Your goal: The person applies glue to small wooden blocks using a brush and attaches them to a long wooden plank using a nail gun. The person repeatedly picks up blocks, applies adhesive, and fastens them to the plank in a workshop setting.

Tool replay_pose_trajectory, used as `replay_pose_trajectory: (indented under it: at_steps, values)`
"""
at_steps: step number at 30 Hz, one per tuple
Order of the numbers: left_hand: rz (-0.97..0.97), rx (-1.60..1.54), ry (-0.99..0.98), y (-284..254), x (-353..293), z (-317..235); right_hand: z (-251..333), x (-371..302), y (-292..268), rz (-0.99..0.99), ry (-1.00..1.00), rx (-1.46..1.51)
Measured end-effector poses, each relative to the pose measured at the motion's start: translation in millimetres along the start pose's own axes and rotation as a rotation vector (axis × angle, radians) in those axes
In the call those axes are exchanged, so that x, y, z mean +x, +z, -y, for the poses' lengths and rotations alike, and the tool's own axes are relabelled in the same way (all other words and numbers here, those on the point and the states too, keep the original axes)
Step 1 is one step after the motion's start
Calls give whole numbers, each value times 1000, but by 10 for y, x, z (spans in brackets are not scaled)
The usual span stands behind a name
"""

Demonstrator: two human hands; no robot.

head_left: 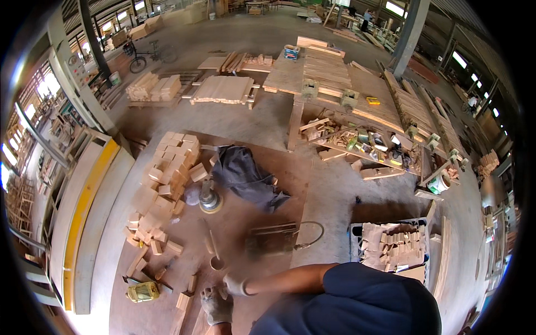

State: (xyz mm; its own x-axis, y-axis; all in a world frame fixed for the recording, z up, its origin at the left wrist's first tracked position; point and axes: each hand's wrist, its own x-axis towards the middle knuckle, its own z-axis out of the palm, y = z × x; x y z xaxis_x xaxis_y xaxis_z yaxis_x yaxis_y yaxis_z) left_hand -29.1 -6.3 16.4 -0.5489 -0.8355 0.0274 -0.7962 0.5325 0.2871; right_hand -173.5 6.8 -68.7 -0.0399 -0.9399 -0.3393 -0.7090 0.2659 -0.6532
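Both of my hands wear pale grey work gloves and meet low in the picture, above the brown work surface (245, 310). My left hand (216, 306) is curled, knuckles up, beside wooden strips (202, 322); whatever lies under its fingers is hidden. My right hand (237, 283) reaches across from the right and almost touches the left; motion smears its fingers. Just beyond the hands are a small round cup (216, 263) and a thin stick-like piece (209, 237). To their left sit a yellowish plastic container (143, 292) and short wooden pieces (183, 300).
Wooden blocks (162, 181) are piled at left, near a round-based power tool (210, 198) and dark cloth (245, 173). A blurred dark box-like object (271, 239) has a curved hose. At right stands a crate (353, 245) of wood pieces. A yellow-striped machine (84, 223) borders the left.
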Motion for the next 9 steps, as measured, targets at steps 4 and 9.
replay_pose_trajectory:
  at_steps: [4, 9]
  values:
    - [74, 18, 22, 31, -57, 68, -207, 133, 334, -24, -71, -142]
    - [240, 28, -37, 214, -28, 256, -397, 355, 830, -80, -170, -298]
